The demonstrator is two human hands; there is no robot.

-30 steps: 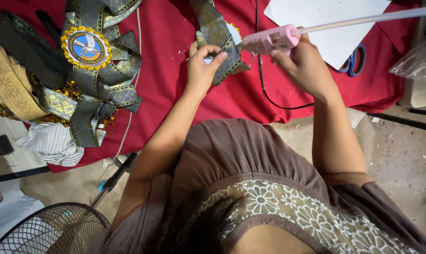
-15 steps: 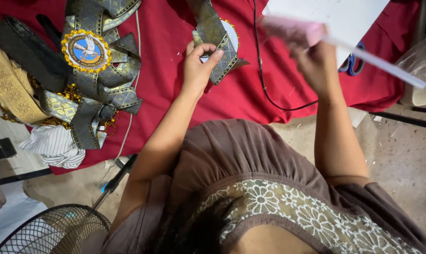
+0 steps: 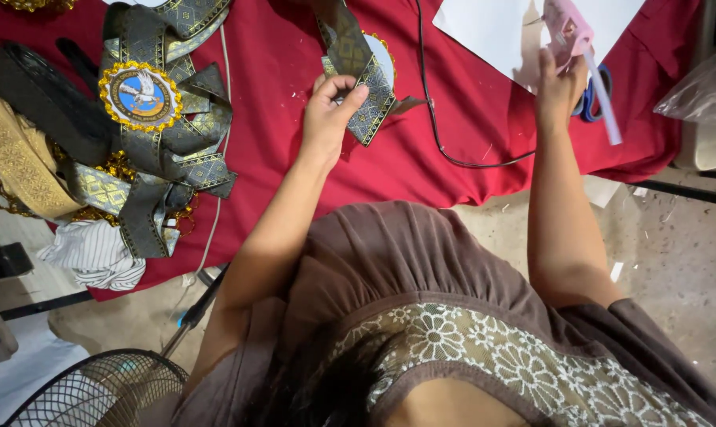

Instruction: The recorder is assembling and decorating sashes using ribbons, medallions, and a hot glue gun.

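Observation:
My left hand [image 3: 330,111] pinches a grey patterned ribbon badge [image 3: 363,71] with a gold-edged round centre, lying on the red cloth [image 3: 279,87]. My right hand [image 3: 560,87] grips a pink glue gun [image 3: 568,28] with a clear glue stick [image 3: 605,99] sticking out of its back, held over a white paper sheet [image 3: 492,32]. The gun's black cord [image 3: 445,126] runs across the cloth.
A finished grey ribbon rosette [image 3: 148,119] with a round bird emblem lies at left, beside gold patterned ribbon [image 3: 18,158] and a striped cloth [image 3: 93,253]. Blue scissors [image 3: 591,99] peek from behind my right hand. A wire fan guard [image 3: 97,391] sits bottom left, a plastic bag [image 3: 702,83] far right.
My right hand has swung the glue gun away from the badge, up and right over the white paper. My left hand keeps hold of the badge.

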